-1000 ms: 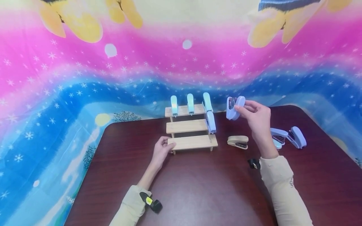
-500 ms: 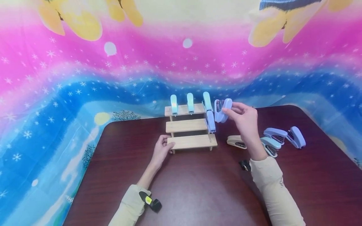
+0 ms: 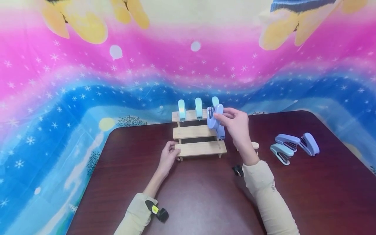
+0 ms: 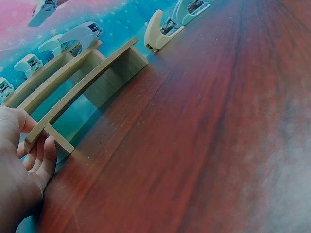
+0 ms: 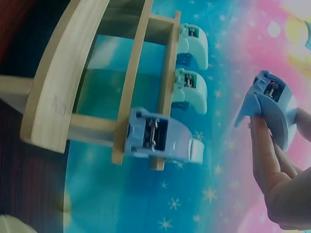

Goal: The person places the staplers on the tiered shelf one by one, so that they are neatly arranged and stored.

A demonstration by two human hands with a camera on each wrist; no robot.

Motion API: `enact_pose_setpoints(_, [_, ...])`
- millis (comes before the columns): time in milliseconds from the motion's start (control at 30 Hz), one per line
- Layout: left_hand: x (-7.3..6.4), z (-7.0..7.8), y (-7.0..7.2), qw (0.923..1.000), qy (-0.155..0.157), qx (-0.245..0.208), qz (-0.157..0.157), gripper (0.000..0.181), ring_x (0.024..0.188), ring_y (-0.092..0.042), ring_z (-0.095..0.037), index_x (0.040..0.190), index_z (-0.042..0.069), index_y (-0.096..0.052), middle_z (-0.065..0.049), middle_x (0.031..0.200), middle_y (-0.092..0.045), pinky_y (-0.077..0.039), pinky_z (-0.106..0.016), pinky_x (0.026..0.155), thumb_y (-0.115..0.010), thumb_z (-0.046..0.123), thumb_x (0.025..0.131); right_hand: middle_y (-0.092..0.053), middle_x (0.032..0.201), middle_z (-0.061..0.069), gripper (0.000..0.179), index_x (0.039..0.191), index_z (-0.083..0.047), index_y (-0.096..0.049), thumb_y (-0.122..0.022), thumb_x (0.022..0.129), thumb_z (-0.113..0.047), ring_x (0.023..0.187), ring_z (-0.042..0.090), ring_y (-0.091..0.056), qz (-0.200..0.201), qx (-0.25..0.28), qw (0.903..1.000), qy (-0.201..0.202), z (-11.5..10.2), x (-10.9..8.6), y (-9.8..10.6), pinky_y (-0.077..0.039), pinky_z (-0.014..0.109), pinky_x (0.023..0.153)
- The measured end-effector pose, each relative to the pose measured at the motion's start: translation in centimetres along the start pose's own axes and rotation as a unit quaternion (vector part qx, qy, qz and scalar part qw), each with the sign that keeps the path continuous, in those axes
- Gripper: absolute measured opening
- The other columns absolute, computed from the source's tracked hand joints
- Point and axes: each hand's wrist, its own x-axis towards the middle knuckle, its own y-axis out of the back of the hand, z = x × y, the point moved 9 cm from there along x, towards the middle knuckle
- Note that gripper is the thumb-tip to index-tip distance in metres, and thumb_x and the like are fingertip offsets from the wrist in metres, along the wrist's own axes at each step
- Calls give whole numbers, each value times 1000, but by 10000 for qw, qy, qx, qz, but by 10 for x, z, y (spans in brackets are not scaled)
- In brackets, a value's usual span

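My right hand point(image 3: 236, 127) pinches a lavender stapler point(image 3: 215, 116) in the air in front of the wooden three-step rack point(image 3: 199, 148). In the right wrist view, this held stapler point(image 5: 272, 104) is apart from the rack. Another lavender stapler point(image 5: 158, 136) sits at the right end of the middle step, partly hidden in the head view. Along the top step stand mint staplers, one at the left point(image 3: 181, 110), one in the middle point(image 3: 198, 108) and one at the right point(image 3: 215, 100). My left hand point(image 3: 168, 157) grips the left end of the bottom step, thumb on top.
On the table point(image 3: 188, 195) at right lie a mint stapler point(image 3: 282, 153) and two lavender staplers, one beside it point(image 3: 286, 141) and one farther right point(image 3: 309, 144). A cream stapler point(image 4: 160, 33) lies right of the rack, mostly behind my right hand in the head view. A patterned cloth point(image 3: 188, 65) hangs behind.
My right hand has carried the lavender stapler leftward from right of the rack to in front of its upper steps. My left hand has stayed on the bottom step.
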Motion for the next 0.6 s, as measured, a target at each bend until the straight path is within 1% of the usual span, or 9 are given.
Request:
enact_pose_setpoints(133, [-2, 1, 0, 10000, -26, -25, 39, 40, 73, -57, -12, 128, -17, -52, -10, 98, -59, -55, -25, 60, -59, -10, 90, -74, 111, 22, 41, 120, 5, -73, -84, 88, -17, 97, 21, -75, -118, -556, 9983, -115, 4, 1, -7, -61, 29, 83])
enact_pose_setpoints(300, [-2, 3, 0, 10000, -75, -24, 38, 38, 73, -57, -12, 127, -16, -53, -10, 98, -59, -55, -26, 60, -59, -10, 90, -76, 108, 20, 41, 120, 3, -74, -84, 88, -21, 102, 29, -74, -162, -1157, 9931, 38, 6, 2, -11, -61, 33, 85])
enact_pose_setpoints(400, [-1, 3, -1, 10000, -63, -23, 7, 38, 73, -57, -11, 127, -16, -53, -9, 97, -59, -55, -27, 62, -59, -10, 90, -76, 106, 19, 41, 119, 2, -75, -84, 88, -22, 100, 29, -75, -204, -1372, 9902, 168, 6, 2, -15, -60, 28, 79])
enact_pose_setpoints(500, [-1, 2, -1, 10000, -41, -45, -9, 38, 73, -57, -11, 127, -16, -53, -9, 97, -59, -55, -27, 62, -59, -10, 89, -76, 104, 19, 38, 118, 2, -75, -83, 88, -20, 97, 29, -76, -297, -1511, 9877, 282, 7, 0, -20, -59, 25, 72])
enact_pose_setpoints(567, [0, 1, -1, 10000, -14, -60, -1, 39, 74, -57, -11, 127, -16, -53, -8, 97, -59, -55, -27, 62, -59, -10, 89, -76, 101, 20, 35, 117, 3, -75, -83, 89, -17, 94, 30, -76, -385, -1597, 9857, 379, 8, -1, -26, -61, 28, 69])
enact_pose_setpoints(600, [0, 0, 0, 10000, -8, -60, 7, 39, 74, -57, -11, 127, -16, -53, -8, 97, -59, -55, -27, 62, -59, -9, 89, -77, 100, 20, 34, 116, 3, -76, -83, 88, -16, 92, 30, -76, -417, -1665, 9842, 436, 9, -2, -28, -62, 31, 70])
